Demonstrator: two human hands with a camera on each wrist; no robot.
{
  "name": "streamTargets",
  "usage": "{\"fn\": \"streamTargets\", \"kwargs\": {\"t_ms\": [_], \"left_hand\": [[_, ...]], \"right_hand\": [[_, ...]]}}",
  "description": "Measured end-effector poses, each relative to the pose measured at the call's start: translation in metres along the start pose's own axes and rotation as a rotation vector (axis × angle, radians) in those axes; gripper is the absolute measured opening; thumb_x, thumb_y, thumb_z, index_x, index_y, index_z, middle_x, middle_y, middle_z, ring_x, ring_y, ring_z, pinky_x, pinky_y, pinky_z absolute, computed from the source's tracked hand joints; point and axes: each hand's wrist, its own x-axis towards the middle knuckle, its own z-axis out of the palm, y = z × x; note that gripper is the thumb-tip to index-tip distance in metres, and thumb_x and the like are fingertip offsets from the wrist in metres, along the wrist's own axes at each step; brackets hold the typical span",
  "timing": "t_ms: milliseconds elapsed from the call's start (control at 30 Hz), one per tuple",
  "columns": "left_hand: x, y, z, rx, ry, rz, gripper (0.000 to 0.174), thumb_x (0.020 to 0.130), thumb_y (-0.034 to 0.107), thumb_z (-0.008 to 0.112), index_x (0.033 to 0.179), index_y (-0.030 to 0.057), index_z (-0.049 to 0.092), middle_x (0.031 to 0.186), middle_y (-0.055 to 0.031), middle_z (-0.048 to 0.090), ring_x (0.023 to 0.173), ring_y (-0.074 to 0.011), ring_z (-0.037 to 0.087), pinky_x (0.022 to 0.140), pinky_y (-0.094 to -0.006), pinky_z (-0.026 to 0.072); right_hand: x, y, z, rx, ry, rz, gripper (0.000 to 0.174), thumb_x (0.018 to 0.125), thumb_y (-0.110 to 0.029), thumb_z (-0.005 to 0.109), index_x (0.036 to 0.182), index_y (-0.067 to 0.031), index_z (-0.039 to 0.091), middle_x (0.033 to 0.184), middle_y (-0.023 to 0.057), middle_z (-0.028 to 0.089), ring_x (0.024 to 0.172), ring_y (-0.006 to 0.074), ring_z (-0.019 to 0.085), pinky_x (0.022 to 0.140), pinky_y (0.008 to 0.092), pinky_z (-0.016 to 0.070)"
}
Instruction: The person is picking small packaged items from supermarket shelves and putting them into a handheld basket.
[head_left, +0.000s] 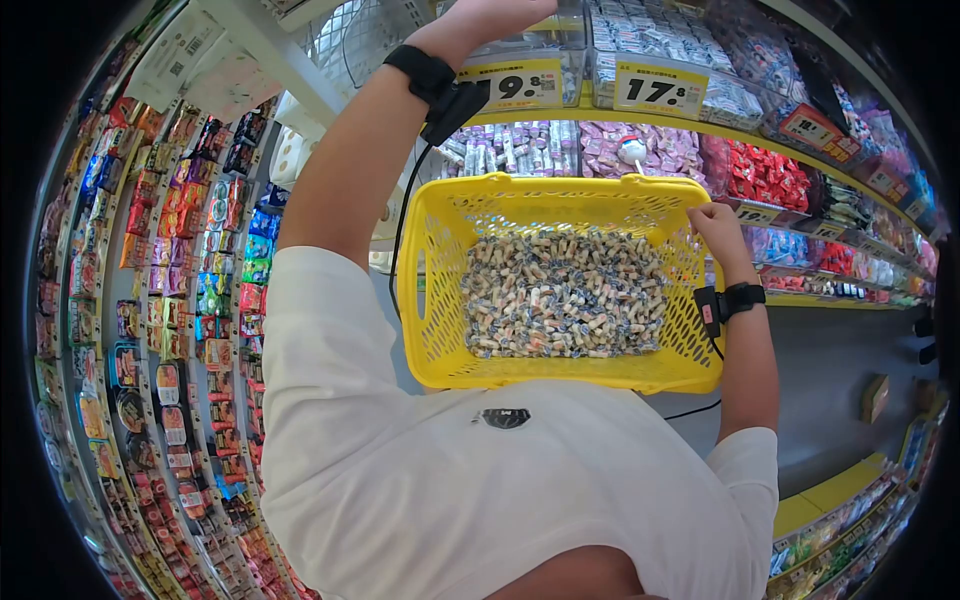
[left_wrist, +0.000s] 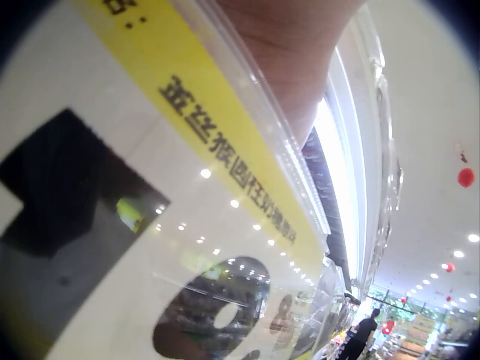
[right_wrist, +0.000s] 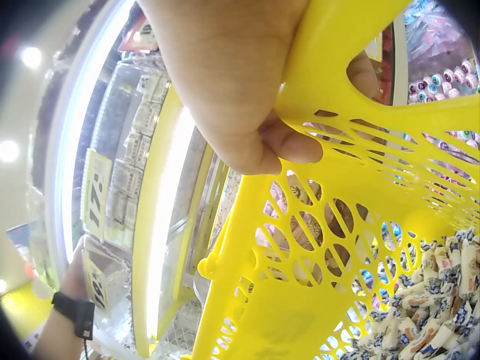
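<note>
My right hand [head_left: 712, 228] grips the right end rim of a yellow plastic basket [head_left: 560, 382]. In the right wrist view its thumb bends over the perforated wall beside the handle slot. A layer of small wrapped candies [head_left: 560, 300] in white, blue and brown wrappers covers the basket's floor. My left hand [head_left: 500, 12] reaches up to a clear shelf bin [head_left: 572, 75], above a yellow-and-white price card [head_left: 515, 85]. Its fingers are hidden: the head view cuts them off, and the left wrist view shows only the hand's base [left_wrist: 300, 52] past the bin's front.
Another bin with a 17.8 price card [head_left: 655, 88] adjoins on the right. Below are purple packets [head_left: 625, 150] and red-wrapped candies [head_left: 765, 175]. Snack racks [head_left: 185, 210] line the left side. A white post [head_left: 290, 70] stands near my left arm.
</note>
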Motion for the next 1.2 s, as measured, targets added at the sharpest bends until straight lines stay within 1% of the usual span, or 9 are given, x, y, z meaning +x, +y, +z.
{"fn": "streamTargets", "kwargs": {"t_ms": [100, 200, 300, 400, 433, 633, 733, 933, 1200], "left_hand": [[-0.007, 0.023, -0.008, 0.130, 0.085, 0.303, 0.021, 0.084, 0.020, 0.055, 0.078, 0.0008, 0.061, 0.066, -0.0150, 0.058, 0.062, -0.0305, 0.057, 0.060, -0.0381, 0.0451], [-0.027, 0.065, -0.015, 0.046, 0.111, 0.260, 0.018, 0.083, 0.017, 0.056, 0.077, 0.0006, 0.060, 0.066, -0.0145, 0.055, 0.062, -0.0328, 0.054, 0.059, -0.0399, 0.0435], [-0.043, 0.083, -0.008, -0.034, 0.133, 0.515, 0.011, 0.084, 0.012, 0.057, 0.081, 0.0029, 0.062, 0.067, -0.0101, 0.056, 0.063, -0.0245, 0.057, 0.058, -0.0359, 0.0440], [-0.067, 0.098, 0.011, 0.076, -0.017, 0.484, 0.016, 0.087, 0.021, 0.062, 0.095, 0.0083, 0.067, 0.083, -0.0075, 0.064, 0.071, -0.0211, 0.064, 0.063, -0.0332, 0.0508], [-0.070, 0.096, 0.024, 0.009, -0.020, 0.599, 0.009, 0.084, 0.015, 0.065, 0.088, 0.0067, 0.063, 0.078, -0.0053, 0.061, 0.065, -0.0189, 0.061, 0.057, -0.0297, 0.0479], [-0.118, 0.093, 0.092, -0.127, -0.466, 0.540, 0.014, 0.084, 0.019, 0.060, 0.079, 0.0060, 0.058, 0.075, -0.0083, 0.057, 0.073, -0.0300, 0.060, 0.065, -0.0419, 0.0478], [-0.141, 0.079, 0.124, -0.155, -0.649, 0.458, 0.013, 0.083, 0.020, 0.061, 0.081, 0.0070, 0.060, 0.080, -0.0099, 0.059, 0.077, -0.0309, 0.061, 0.067, -0.0427, 0.0482], [-0.168, 0.042, 0.168, -0.068, -0.822, 0.350, 0.011, 0.081, 0.019, 0.062, 0.084, 0.0079, 0.062, 0.086, -0.0103, 0.061, 0.083, -0.0324, 0.062, 0.071, -0.0453, 0.0487], [-0.196, 0.008, 0.199, 0.035, -0.996, 0.229, 0.035, 0.077, 0.015, 0.063, 0.112, 0.0087, 0.063, 0.107, -0.0157, 0.061, 0.097, -0.0364, 0.061, 0.081, -0.0485, 0.0492]], "right_hand": [[0.001, 0.002, 0.001, -0.020, 0.014, -0.010, 0.036, 0.085, -0.030, 0.062, 0.070, 0.0030, 0.064, 0.058, 0.0057, 0.059, 0.055, 0.0145, 0.055, 0.056, 0.0319, 0.0432], [0.001, -0.001, 0.000, -0.055, 0.008, -0.003, 0.036, 0.085, -0.030, 0.062, 0.071, 0.0031, 0.064, 0.058, 0.0060, 0.059, 0.055, 0.0152, 0.056, 0.056, 0.0322, 0.0433], [-0.002, -0.005, 0.000, -0.038, 0.009, -0.002, 0.037, 0.085, -0.031, 0.062, 0.070, 0.0030, 0.064, 0.058, 0.0066, 0.059, 0.055, 0.0156, 0.056, 0.056, 0.0325, 0.0435], [-0.003, -0.005, -0.001, -0.023, 0.025, -0.007, 0.037, 0.085, -0.031, 0.062, 0.070, 0.0028, 0.065, 0.058, 0.0067, 0.059, 0.055, 0.0155, 0.056, 0.056, 0.0327, 0.0436], [-0.003, -0.004, 0.000, -0.021, 0.027, -0.009, 0.036, 0.085, -0.030, 0.062, 0.070, 0.0027, 0.065, 0.057, 0.0065, 0.059, 0.055, 0.0153, 0.056, 0.056, 0.0326, 0.0437], [-0.001, -0.002, 0.000, -0.032, 0.017, 0.002, 0.036, 0.085, -0.030, 0.063, 0.069, 0.0020, 0.065, 0.057, 0.0055, 0.058, 0.053, 0.0143, 0.055, 0.055, 0.0315, 0.0431], [-0.001, -0.003, 0.000, -0.027, 0.014, -0.002, 0.037, 0.085, -0.031, 0.063, 0.067, 0.0017, 0.064, 0.056, 0.0053, 0.058, 0.053, 0.0141, 0.055, 0.055, 0.0313, 0.0427], [0.000, 0.000, 0.002, -0.026, 0.019, -0.011, 0.038, 0.085, -0.031, 0.063, 0.066, 0.0017, 0.063, 0.056, 0.0055, 0.058, 0.053, 0.0143, 0.055, 0.055, 0.0315, 0.0428], [0.000, 0.000, 0.002, -0.039, 0.032, -0.009, 0.036, 0.085, -0.030, 0.063, 0.067, 0.0012, 0.064, 0.057, 0.0056, 0.059, 0.054, 0.0149, 0.056, 0.056, 0.0318, 0.0432]]}}
